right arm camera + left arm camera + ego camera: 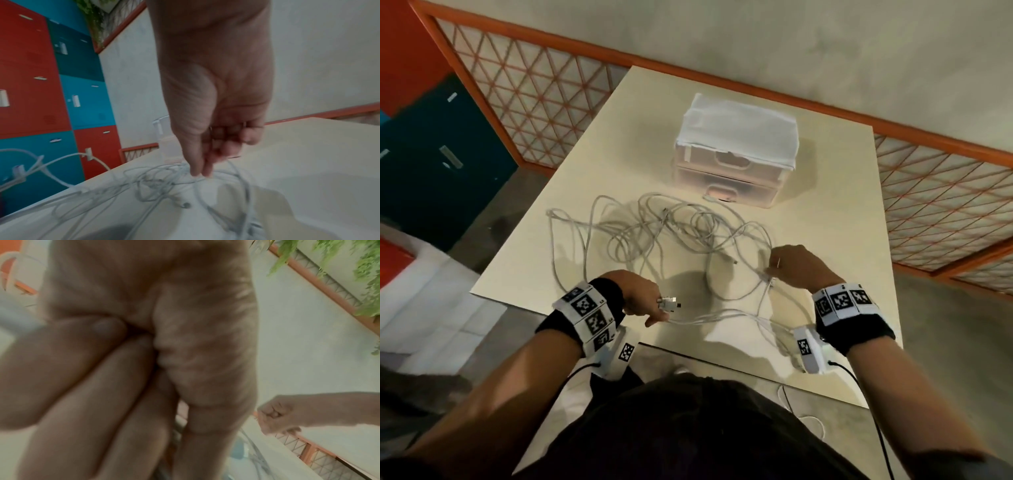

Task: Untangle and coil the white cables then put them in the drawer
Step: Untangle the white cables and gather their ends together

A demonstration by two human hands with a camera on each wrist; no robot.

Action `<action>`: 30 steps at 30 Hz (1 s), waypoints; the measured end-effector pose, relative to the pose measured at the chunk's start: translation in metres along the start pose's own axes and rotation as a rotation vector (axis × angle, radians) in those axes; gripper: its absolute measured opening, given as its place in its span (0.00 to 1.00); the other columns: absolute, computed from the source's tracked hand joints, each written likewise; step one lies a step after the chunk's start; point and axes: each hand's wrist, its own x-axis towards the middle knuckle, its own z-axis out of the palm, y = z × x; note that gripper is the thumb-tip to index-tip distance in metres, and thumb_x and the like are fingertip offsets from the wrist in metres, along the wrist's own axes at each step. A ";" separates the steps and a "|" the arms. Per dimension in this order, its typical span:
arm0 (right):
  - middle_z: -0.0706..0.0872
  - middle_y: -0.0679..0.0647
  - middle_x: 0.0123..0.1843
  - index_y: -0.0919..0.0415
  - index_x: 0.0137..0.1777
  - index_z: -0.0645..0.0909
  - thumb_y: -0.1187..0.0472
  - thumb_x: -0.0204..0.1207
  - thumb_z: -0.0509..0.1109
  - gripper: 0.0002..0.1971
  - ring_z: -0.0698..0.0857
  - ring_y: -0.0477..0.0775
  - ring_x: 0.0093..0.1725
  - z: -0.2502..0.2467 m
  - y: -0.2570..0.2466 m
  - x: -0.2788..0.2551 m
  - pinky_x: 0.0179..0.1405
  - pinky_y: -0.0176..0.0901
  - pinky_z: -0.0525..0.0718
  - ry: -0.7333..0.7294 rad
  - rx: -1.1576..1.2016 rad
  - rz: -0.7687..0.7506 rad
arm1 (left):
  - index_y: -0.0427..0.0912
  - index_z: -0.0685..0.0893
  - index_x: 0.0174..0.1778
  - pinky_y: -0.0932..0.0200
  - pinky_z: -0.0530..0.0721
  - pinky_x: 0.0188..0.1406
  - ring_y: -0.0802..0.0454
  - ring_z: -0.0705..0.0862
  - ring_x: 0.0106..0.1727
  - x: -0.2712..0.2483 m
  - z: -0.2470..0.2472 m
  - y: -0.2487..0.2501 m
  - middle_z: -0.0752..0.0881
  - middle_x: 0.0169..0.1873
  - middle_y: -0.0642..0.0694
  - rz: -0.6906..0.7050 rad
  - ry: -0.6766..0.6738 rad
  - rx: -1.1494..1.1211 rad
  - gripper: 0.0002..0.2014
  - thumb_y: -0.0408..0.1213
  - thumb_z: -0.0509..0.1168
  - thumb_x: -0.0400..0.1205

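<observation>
A tangle of white cables lies spread over the middle of the cream table. My left hand at the near edge grips cable plug ends and a strand running right. In the left wrist view its fingers are curled tight. My right hand pinches a white strand by a connector at the tangle's right side; the right wrist view shows thumb and finger tips closed on the cables. A translucent two-drawer unit stands behind the tangle, both drawers closed.
The table stands against an orange-framed lattice railing. Red and blue lockers are at the left. A loop of white cable hangs below the near table edge.
</observation>
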 end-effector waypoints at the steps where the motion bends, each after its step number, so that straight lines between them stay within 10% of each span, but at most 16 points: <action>1: 0.86 0.62 0.53 0.64 0.49 0.82 0.57 0.77 0.68 0.09 0.83 0.62 0.54 -0.001 -0.009 0.005 0.51 0.49 0.78 0.062 0.060 -0.050 | 0.43 0.82 0.33 0.71 0.64 0.12 0.54 0.67 0.19 0.001 0.001 -0.002 0.69 0.21 0.48 -0.001 -0.009 -0.007 0.19 0.50 0.59 0.85; 7: 0.77 0.67 0.62 0.66 0.66 0.73 0.62 0.75 0.72 0.22 0.78 0.64 0.62 0.033 -0.044 0.041 0.59 0.51 0.74 0.018 0.071 -0.307 | 0.34 0.89 0.54 0.72 0.64 0.12 0.60 0.64 0.10 0.000 -0.005 -0.009 0.66 0.20 0.47 0.054 -0.029 -0.151 0.19 0.46 0.60 0.85; 15: 0.80 0.69 0.52 0.69 0.60 0.72 0.69 0.76 0.62 0.14 0.83 0.70 0.47 0.033 -0.047 0.058 0.45 0.54 0.79 0.323 0.235 -0.287 | 0.34 0.89 0.54 0.70 0.65 0.14 0.55 0.65 0.18 0.006 -0.005 -0.014 0.66 0.21 0.47 0.038 -0.061 -0.149 0.20 0.47 0.61 0.85; 22: 0.79 0.65 0.52 0.65 0.55 0.78 0.65 0.83 0.60 0.08 0.85 0.49 0.36 -0.053 -0.060 0.062 0.43 0.45 0.87 0.646 0.629 -0.383 | 0.41 0.73 0.30 0.68 0.61 0.12 0.56 0.63 0.12 0.006 -0.016 -0.017 0.68 0.18 0.48 0.030 0.038 -0.233 0.20 0.51 0.66 0.81; 25: 0.84 0.59 0.47 0.63 0.52 0.77 0.63 0.82 0.63 0.04 0.84 0.37 0.34 -0.084 -0.070 0.051 0.37 0.34 0.83 0.651 0.767 -0.423 | 0.40 0.82 0.39 0.66 0.65 0.21 0.54 0.67 0.21 0.000 -0.033 -0.023 0.71 0.23 0.50 0.160 0.183 -0.378 0.18 0.54 0.69 0.78; 30: 0.85 0.55 0.34 0.63 0.46 0.78 0.62 0.79 0.68 0.04 0.86 0.53 0.37 -0.101 -0.101 0.022 0.37 0.38 0.83 0.447 0.824 -0.554 | 0.43 0.82 0.41 0.64 0.66 0.29 0.57 0.70 0.27 -0.025 -0.066 -0.009 0.72 0.25 0.51 0.411 0.699 -0.644 0.11 0.46 0.72 0.77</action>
